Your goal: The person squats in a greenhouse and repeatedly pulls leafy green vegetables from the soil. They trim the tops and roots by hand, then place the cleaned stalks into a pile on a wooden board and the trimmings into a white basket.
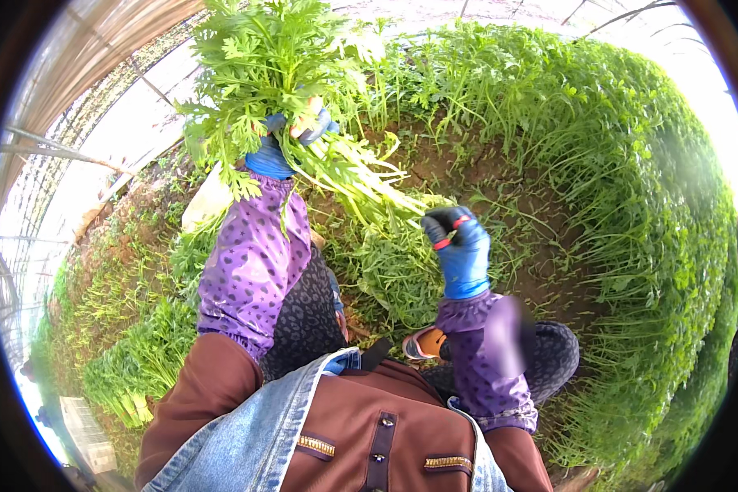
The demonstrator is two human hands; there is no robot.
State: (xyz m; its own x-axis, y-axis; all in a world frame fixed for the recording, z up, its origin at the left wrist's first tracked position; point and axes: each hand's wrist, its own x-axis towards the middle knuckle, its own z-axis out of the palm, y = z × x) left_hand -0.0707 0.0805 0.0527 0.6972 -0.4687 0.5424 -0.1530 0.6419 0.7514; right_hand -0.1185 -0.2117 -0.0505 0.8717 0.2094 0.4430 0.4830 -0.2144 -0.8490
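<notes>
My left hand [292,135], in a blue glove, is closed around a bunch of leafy greens [264,67] with lobed leaves, raised at the upper left. Pale stems point down and right from the grip. At the stem ends is my right hand [458,246], gloved in blue with dark, red-edged fingertips. Its fingers are curled, and whether they pinch a stem or only touch it cannot be told. Below the stems lies a heap of loose green leaves [396,277] on the soil, between my feet.
Dense standing greens [652,184] curve along the right and top. Cut bundles [141,357] lie at the lower left, near a pale box-like object [86,430]. Bare brown soil [486,166] with scattered cuttings is in the middle. Greenhouse frame poles [67,154] cross the upper left.
</notes>
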